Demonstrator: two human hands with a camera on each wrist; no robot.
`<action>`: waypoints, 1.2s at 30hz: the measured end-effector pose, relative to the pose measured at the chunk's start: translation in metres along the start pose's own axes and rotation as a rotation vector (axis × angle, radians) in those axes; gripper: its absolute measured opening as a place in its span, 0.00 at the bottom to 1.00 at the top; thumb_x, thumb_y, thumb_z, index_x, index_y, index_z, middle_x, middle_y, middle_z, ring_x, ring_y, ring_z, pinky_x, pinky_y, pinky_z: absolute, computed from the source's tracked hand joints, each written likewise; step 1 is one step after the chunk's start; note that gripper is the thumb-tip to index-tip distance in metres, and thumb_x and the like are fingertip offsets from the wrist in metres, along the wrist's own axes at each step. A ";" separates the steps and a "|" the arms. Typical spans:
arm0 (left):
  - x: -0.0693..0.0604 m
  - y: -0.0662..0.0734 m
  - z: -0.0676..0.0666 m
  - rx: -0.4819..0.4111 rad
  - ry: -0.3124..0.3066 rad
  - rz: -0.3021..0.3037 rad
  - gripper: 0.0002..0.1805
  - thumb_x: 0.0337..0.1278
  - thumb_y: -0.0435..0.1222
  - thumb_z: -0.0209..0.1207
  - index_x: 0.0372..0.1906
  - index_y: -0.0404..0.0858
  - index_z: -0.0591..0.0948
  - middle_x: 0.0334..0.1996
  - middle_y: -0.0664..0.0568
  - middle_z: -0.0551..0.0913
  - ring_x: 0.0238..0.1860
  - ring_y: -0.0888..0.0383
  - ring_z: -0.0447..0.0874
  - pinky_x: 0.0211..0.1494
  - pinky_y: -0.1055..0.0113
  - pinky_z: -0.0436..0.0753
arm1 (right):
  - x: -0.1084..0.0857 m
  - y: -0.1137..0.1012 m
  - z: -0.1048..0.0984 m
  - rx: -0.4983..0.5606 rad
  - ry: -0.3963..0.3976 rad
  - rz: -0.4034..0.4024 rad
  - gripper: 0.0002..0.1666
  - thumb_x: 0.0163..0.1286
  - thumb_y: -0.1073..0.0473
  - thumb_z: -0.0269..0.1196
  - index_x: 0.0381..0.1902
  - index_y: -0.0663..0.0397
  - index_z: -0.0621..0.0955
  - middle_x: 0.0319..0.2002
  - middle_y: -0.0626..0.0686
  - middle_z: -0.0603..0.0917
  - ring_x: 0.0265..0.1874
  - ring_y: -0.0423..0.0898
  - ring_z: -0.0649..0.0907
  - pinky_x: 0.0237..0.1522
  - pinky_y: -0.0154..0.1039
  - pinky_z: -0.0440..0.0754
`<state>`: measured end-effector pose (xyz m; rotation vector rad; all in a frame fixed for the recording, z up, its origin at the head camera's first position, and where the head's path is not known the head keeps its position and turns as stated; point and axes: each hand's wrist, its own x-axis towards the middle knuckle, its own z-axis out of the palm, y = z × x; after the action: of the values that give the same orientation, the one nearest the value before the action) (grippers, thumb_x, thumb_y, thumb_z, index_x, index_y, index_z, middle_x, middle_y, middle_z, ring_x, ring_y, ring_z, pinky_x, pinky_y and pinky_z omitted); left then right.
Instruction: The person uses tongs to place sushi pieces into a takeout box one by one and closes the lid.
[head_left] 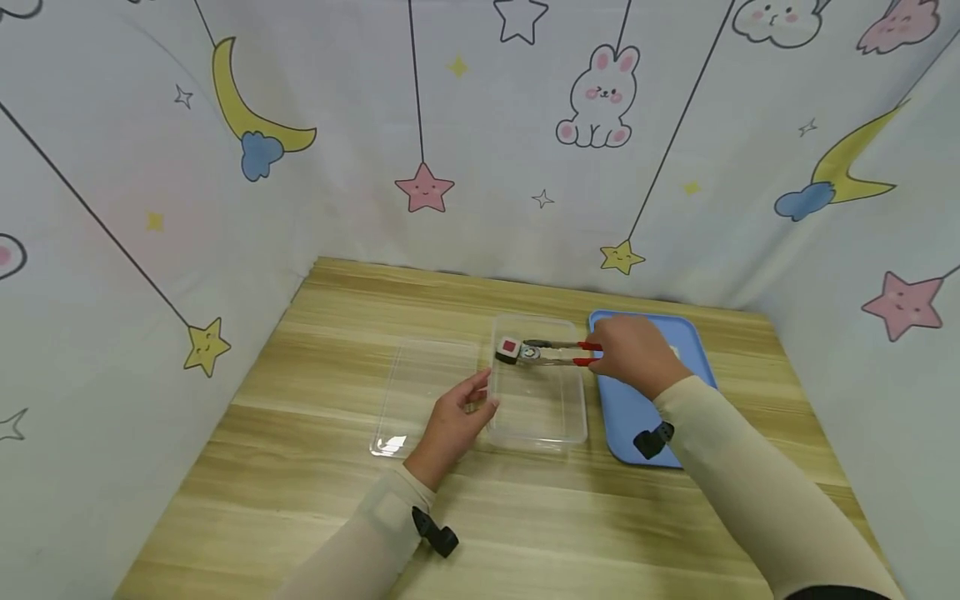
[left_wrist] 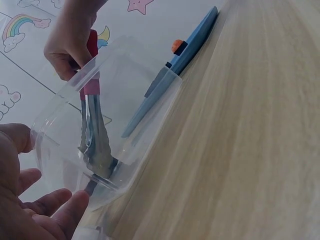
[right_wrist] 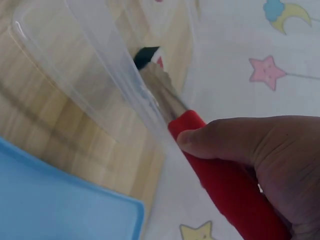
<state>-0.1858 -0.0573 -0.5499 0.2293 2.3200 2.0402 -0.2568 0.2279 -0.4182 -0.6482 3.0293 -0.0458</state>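
Note:
In the head view my right hand (head_left: 633, 354) grips red-handled metal tongs (head_left: 558, 362) over a clear plastic container (head_left: 536, 439). At the tongs' tips, near the container's far left corner, is a sushi roll (head_left: 508, 347), white with a red centre and dark wrapping. The right wrist view shows my thumb pressed along the red handle (right_wrist: 225, 190), with the sushi roll (right_wrist: 145, 56) seen through the clear wall. My left hand (head_left: 452, 425) touches the container's left side, its thumb and fingers spread in the left wrist view.
A clear, flat plastic lid or tray (head_left: 427, 396) lies left of the container. To the right is a blue tray (head_left: 626, 429), partly under my right arm; an orange-topped piece (left_wrist: 178, 47) shows on it in the left wrist view. Patterned white curtains (head_left: 510, 117) surround the wooden table (head_left: 300, 467).

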 end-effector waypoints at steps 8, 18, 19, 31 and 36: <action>0.000 0.001 0.000 -0.003 -0.002 -0.017 0.30 0.67 0.32 0.66 0.72 0.36 0.76 0.63 0.36 0.82 0.61 0.43 0.83 0.54 0.55 0.85 | -0.019 0.012 -0.012 0.121 0.045 0.048 0.23 0.58 0.49 0.80 0.49 0.53 0.91 0.35 0.50 0.85 0.32 0.47 0.81 0.35 0.47 0.82; 0.002 -0.001 0.000 0.003 0.001 0.015 0.29 0.67 0.32 0.66 0.71 0.34 0.76 0.64 0.38 0.81 0.61 0.42 0.83 0.57 0.53 0.84 | -0.162 0.095 0.032 0.275 0.322 0.399 0.36 0.61 0.45 0.78 0.58 0.64 0.85 0.41 0.61 0.85 0.34 0.56 0.80 0.30 0.44 0.75; 0.002 -0.001 0.000 0.000 0.001 0.016 0.29 0.67 0.32 0.66 0.71 0.34 0.76 0.64 0.38 0.81 0.61 0.42 0.83 0.57 0.53 0.84 | -0.176 0.100 0.040 0.266 0.313 0.434 0.36 0.60 0.45 0.78 0.57 0.65 0.85 0.40 0.61 0.85 0.33 0.56 0.80 0.29 0.44 0.75; 0.002 0.001 -0.005 -0.031 -0.001 -0.024 0.31 0.67 0.32 0.67 0.73 0.37 0.75 0.66 0.38 0.79 0.64 0.40 0.79 0.61 0.48 0.80 | -0.235 0.109 0.088 0.241 0.336 0.509 0.27 0.55 0.54 0.81 0.47 0.67 0.88 0.33 0.59 0.87 0.27 0.54 0.81 0.27 0.44 0.74; 0.002 -0.002 -0.002 -0.044 -0.019 -0.031 0.30 0.67 0.32 0.66 0.73 0.37 0.75 0.66 0.39 0.79 0.64 0.42 0.80 0.62 0.48 0.80 | -0.237 0.106 0.086 0.252 0.372 0.503 0.25 0.57 0.56 0.80 0.48 0.67 0.88 0.36 0.62 0.88 0.31 0.58 0.84 0.28 0.45 0.76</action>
<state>-0.1883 -0.0593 -0.5516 0.2093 2.2504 2.0633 -0.0804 0.4202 -0.4992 0.1687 3.3455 -0.5745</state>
